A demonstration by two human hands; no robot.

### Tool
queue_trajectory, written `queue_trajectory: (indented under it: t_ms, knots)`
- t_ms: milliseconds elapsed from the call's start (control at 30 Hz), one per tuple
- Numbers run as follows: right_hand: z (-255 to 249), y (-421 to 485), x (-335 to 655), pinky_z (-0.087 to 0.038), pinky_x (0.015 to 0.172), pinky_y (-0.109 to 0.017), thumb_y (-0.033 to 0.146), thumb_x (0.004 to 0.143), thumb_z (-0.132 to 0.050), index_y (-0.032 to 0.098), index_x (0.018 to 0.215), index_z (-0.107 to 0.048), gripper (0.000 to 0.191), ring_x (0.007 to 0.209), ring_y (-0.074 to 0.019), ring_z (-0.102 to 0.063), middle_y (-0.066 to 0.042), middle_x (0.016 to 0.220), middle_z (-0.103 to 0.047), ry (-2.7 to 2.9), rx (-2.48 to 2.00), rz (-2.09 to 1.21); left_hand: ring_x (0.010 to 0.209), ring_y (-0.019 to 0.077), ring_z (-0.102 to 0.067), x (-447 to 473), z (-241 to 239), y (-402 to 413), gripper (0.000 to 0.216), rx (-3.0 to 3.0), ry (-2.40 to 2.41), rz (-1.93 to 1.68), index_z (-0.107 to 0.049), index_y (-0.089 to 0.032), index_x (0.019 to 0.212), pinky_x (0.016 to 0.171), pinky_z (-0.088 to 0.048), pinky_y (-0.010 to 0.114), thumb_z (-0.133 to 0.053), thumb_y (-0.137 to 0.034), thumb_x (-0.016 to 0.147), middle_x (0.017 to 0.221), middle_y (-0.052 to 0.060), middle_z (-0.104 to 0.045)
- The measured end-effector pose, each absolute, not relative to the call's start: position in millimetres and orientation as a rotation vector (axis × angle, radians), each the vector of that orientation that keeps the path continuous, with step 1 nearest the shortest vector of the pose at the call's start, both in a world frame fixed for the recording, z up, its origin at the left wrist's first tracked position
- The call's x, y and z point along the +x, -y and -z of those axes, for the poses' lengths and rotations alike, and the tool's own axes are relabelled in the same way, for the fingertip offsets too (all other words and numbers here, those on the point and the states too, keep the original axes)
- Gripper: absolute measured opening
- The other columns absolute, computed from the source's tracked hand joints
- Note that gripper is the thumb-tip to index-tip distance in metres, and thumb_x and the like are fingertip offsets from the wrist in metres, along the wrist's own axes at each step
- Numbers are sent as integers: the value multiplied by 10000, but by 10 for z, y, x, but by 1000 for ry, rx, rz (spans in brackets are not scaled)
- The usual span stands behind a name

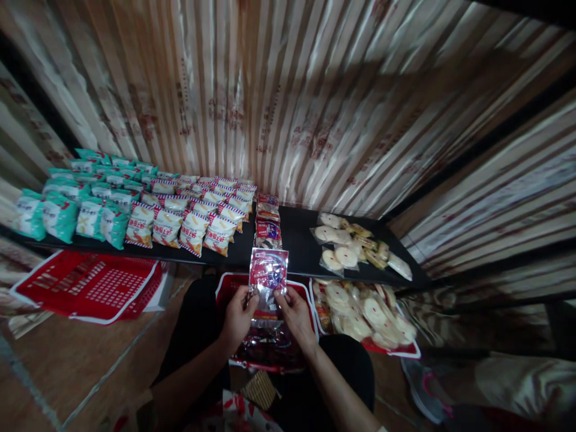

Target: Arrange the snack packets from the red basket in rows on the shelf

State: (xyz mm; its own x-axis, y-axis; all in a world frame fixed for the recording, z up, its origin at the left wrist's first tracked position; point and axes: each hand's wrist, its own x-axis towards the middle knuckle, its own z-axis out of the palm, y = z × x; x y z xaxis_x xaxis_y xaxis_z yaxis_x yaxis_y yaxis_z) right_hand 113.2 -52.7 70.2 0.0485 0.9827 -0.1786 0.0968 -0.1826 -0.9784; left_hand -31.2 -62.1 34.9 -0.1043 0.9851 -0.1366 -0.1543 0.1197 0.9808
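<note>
A shiny red and purple snack packet (pixel 269 269) is held upright between my two hands, above a red basket (pixel 310 309) at my knees. My left hand (pixel 238 318) pinches its lower left edge, and my right hand (pixel 294 315) pinches the lower right. More packets of the same look (pixel 265 345) lie in that basket. Just beyond the held packet, a column of similar packets (pixel 269 228) runs back along the black shelf (pixel 299 240). Part of that column is hidden behind the held one.
Teal snack bags (pixel 63 216) and white-and-red chip bags (pixel 193 225) stand in rows at the shelf's left. Bagged round white crackers (pixel 344 255) lie at its right; more fill another red basket (pixel 366 312). A red basket (pixel 103 282) sits at left. Someone's shoe (pixel 425 390) shows lower right.
</note>
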Motion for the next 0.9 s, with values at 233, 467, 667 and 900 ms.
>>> queue_trajectory:
  t_ms: [233, 467, 667, 900]
  knots:
    - [-746, 222, 1367, -459, 525, -265, 652, 649, -612, 167, 788, -587, 505, 581, -181, -586, -43, 651, -650, 1151, -1558, -1096, 880, 207, -638, -54, -484, 269, 205, 949, -1339, -1128, -634, -225, 924, 799, -495, 291, -630, -240, 720, 868, 33, -699]
    - [-643, -495, 1586, -422, 516, -242, 617, 688, -557, 164, 818, -587, 472, 554, -148, -554, -10, 636, -627, 1293, -1668, -955, 886, 184, -640, 109, -574, -329, 332, 1034, -1393, -1158, -619, -212, 1034, 840, -478, 290, -590, -122, 716, 957, 39, -694]
    - [-624, -1167, 1540, -441, 579, -253, 509, 758, -520, 148, 1015, -614, 453, 640, -168, -612, -33, 729, -671, 1424, -1785, -769, 886, 195, -629, 108, -673, -904, 277, 1205, -1664, -1068, -659, -164, 978, 857, -454, 301, -555, -85, 734, 896, 67, -687]
    - [-611, -1607, 1436, -438, 664, -247, 393, 818, -514, 167, 1035, -628, 334, 762, -170, -635, -60, 860, -692, 1507, -1916, -615, 954, 208, -625, 109, -654, -1355, 352, 1200, -1753, -1047, -619, -137, 1094, 883, -435, 303, -517, -74, 763, 984, 114, -681]
